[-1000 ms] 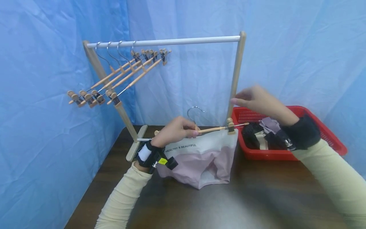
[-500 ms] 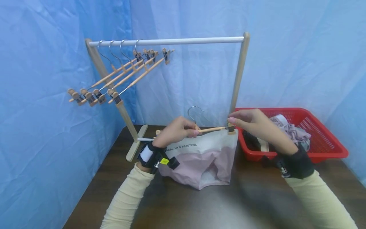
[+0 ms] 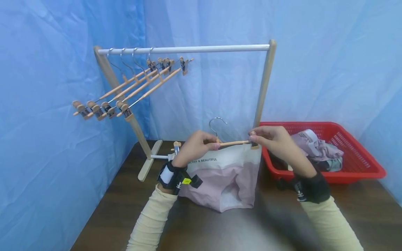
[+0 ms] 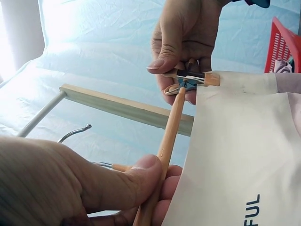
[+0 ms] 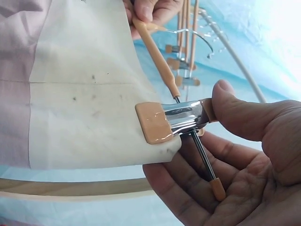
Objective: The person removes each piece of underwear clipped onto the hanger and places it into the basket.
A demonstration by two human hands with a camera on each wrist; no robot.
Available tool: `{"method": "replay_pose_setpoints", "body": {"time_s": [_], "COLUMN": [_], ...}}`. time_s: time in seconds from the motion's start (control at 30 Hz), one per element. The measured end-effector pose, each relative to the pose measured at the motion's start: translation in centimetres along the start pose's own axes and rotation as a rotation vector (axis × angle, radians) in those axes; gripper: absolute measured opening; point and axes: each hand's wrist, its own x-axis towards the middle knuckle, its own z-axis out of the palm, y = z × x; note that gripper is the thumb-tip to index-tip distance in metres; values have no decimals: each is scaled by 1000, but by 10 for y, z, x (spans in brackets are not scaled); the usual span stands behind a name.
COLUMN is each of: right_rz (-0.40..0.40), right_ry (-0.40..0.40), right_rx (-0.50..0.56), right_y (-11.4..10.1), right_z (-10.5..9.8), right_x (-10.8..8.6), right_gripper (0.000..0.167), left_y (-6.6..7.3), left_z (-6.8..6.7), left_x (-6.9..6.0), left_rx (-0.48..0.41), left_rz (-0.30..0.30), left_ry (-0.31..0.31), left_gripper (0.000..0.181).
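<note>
Pink and white underpants (image 3: 216, 177) with lettering on the waistband hang from a wooden clip hanger (image 3: 233, 143), low over the table. My left hand (image 3: 198, 146) grips the hanger's bar near its metal hook, thumb on top in the left wrist view. At the hanger's right end my right hand (image 3: 271, 137) pinches the clip (image 5: 188, 117) between thumb and fingers. In the right wrist view the clip's pad lies over the waistband's corner, and the bar's tip passes in front of the palm. Another clip (image 3: 177, 146) shows at the left end, partly behind my left hand.
A rack with a white rail (image 3: 185, 48) stands at the back, with several clip hangers (image 3: 138, 85) on its left part. To the right, a red basket (image 3: 361, 167) holds crumpled clothes (image 3: 317, 146). Blue curtains (image 3: 56, 69) enclose the dark wooden table (image 3: 125, 216).
My right hand has come down and left from above the basket to the hanger's right clip and now pinches it. My left hand keeps its hold on the bar.
</note>
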Motion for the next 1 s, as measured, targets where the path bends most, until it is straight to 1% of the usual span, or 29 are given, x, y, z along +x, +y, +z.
{"method": "replay_pose_setpoints", "body": {"time_s": [0.17,0.3,0.6,0.7,0.87,1.0], "right_rz": [15,19,-43,-50,-78,-68], "right_ry": [8,16,16,37,92,118], "right_rx": [21,18,60,66,48,41], "right_y": [3,7,16,19,21,16], "right_z": [5,8,17,20,24,26], "right_x": [-2,-3,-2,-3,-2,-1], "right_gripper": [46,45,38,39,38,37], "left_y": [-5,-9,-16,-16,-15,-16], "left_z": [4,7,14,15,14,12], "left_x": [-1,-2,-3,-2,-1,-1], "left_rx": [-19,-36,-65,-57,-53,-49], "left_rz": [0,6,-8,-10,-10,-1], "left_ry": [33,49,87,88,83,87], "left_gripper": [12,14,13,13,13,12]}}
